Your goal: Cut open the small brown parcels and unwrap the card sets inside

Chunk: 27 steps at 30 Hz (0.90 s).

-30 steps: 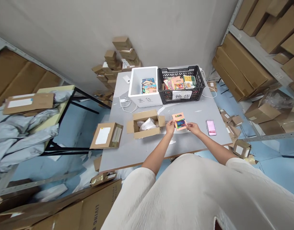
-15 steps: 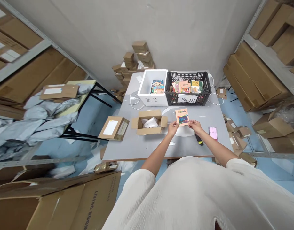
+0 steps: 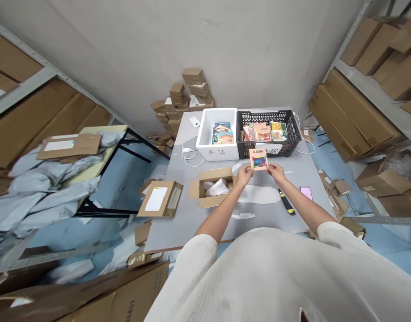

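Note:
Between my hands is a thin pink booklet [image 3: 258, 159] with a dark, colourful picture on its cover. My left hand [image 3: 244, 175] pinches its lower left corner, and my right hand [image 3: 275, 173] grips the lower right one. The booklet is raised above the table, just in front of a black plastic crate [image 3: 294, 134] with several books in it. Left of the crate stands a white foam box [image 3: 207, 154] holding more booklets. An open cardboard box [image 3: 212, 201] with white wrapping [image 3: 218, 188] inside sits to the left of my left hand.
A black and yellow box cutter [image 3: 286, 203] and a phone [image 3: 306, 192] lie on the grey table [image 3: 192, 230] at right. A cardboard parcel [image 3: 161, 199] rests at its left edge. Stacked boxes [image 3: 193, 89] rise behind, and grey mailer bags [image 3: 40, 183] cover a side table.
Both hands have raised the booklet slightly towards the crate, and its cover now overlaps the crate's front label. The view has tilted up, so the table sits lower.

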Tool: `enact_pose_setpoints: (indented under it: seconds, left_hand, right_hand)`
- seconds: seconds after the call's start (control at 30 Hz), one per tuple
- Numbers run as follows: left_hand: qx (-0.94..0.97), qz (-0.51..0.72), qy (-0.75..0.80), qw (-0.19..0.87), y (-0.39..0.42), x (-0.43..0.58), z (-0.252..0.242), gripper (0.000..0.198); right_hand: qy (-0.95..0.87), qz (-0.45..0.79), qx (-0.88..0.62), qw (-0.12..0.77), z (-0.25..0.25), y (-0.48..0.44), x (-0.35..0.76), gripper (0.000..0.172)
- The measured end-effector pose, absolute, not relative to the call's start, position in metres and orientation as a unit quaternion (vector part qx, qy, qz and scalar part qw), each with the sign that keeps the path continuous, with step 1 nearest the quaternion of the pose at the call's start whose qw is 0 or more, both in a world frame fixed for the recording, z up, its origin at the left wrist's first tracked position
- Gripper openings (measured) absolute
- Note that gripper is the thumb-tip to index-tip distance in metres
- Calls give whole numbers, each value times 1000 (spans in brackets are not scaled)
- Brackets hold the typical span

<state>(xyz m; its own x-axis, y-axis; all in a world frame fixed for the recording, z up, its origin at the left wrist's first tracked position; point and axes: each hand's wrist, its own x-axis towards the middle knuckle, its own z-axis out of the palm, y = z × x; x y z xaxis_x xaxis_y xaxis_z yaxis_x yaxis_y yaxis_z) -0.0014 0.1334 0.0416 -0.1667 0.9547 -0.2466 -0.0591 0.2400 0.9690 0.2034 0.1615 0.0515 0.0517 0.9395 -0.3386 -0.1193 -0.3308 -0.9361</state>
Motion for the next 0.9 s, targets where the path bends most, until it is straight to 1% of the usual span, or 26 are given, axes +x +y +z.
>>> enact_pose_setpoints:
  seconds: [0.1,0.17,0.23,0.3,0.33,0.4,0.5,0.57,0.7,0.9]
  left_hand:
    - [391,490,586,513,174,-4,44,28]
    - [385,503,575,517,204,-1,46,32]
    - [384,521,557,520,228,4,47,42]
    - [380,520,562,520,241,7,42,51]
    - [383,512,564,522,242,7,38,53]
    - [398,492,569,526,235,3,29,53]
    - [417,467,588,512,215,-9,14,50]
    - [420,451,606,503,203,-20,9,47]
    - [422,437,615,502,190,-36,7,43]
    - [418,452,606,504,163,-52,13,38]
  right_hand:
    - [-361,553,-584,471,58,195,193,25]
    - [-350,535,-590,493,63,218,188,30]
    - [-330,521,-584,528,66,236,184,41]
    - [-315,517,-582,543,64,243,182,46]
    - [-310,519,-583,543,62,242,180,45]
    - [-302,530,-588,530,55,232,177,37]
    - [-285,543,-604,508,44,208,173,25]
    - [-274,547,-618,494,40,194,169,20]
    - [-270,552,-635,468,40,176,162,16]
    - [-291,559,-638,443,44,150,149,14]
